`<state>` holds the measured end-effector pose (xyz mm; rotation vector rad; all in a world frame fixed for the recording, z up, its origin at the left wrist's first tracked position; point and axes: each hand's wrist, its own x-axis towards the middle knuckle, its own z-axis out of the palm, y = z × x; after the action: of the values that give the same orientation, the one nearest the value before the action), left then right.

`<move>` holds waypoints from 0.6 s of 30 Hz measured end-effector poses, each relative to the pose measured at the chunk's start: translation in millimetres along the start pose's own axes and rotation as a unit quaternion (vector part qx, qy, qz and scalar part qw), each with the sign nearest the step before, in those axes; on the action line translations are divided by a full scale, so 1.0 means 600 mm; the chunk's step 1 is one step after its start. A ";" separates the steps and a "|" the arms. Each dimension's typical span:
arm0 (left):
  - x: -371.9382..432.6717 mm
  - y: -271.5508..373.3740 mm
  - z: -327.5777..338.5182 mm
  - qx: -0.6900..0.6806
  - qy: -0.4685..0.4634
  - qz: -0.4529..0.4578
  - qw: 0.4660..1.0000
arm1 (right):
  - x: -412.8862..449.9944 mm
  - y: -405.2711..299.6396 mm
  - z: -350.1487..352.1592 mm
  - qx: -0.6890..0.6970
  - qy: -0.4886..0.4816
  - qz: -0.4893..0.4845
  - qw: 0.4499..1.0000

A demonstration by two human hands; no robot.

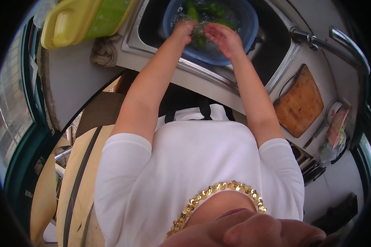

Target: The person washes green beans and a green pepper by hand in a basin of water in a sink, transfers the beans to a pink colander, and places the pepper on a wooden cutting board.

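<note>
A blue plastic basin (250, 31) with water in it sits in the stainless steel sink (270, 61). Several green vegetables, which look like peppers (211, 10), lie in the water. My left hand (184, 31) is at the basin's left part, beside an elongated green pepper (191, 10); its fingers are partly hidden by splashing water, so its grip cannot be told. To the right of it, my right hand (224, 37) is over the water with the palm turned inward, the fingers apart and nothing held. The water between the two hands is stirred up.
A chrome faucet (327, 46) stands right of the sink. Below it on the counter lies a wooden cutting board (300, 102), with a knife (315, 136) and a plastic bag (332, 151) farther right. A yellow-green jug (80, 23) and a crumpled cloth (104, 51) are at the left.
</note>
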<state>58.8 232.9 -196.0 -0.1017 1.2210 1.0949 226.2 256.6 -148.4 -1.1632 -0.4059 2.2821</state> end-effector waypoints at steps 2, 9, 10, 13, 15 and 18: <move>-0.041 0.010 0.048 0.086 0.029 -0.004 0.996 | 0.015 -0.001 -0.041 -0.167 0.194 -0.065 0.964; 0.019 -0.032 0.054 0.410 0.031 0.018 0.911 | 0.034 0.009 -0.046 -0.541 0.168 -0.085 0.820; 0.013 -0.029 0.061 0.389 0.082 0.046 0.916 | 0.023 -0.015 -0.020 -0.633 0.184 -0.215 0.721; -0.022 -0.007 0.101 0.398 0.174 0.105 0.895 | 0.029 -0.041 -0.039 -0.809 0.216 -0.377 0.396; -0.005 -0.006 0.094 0.385 0.172 0.169 0.891 | 0.058 -0.037 -0.076 -0.840 0.194 -0.409 0.298; 0.024 -0.025 0.082 0.301 0.119 0.077 0.943 | 0.086 -0.013 -0.096 -0.911 0.131 -0.254 0.298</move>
<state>102.7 263.1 -194.1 0.3462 1.7589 0.8119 250.5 294.6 -211.5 -1.4826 -2.9459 -0.0347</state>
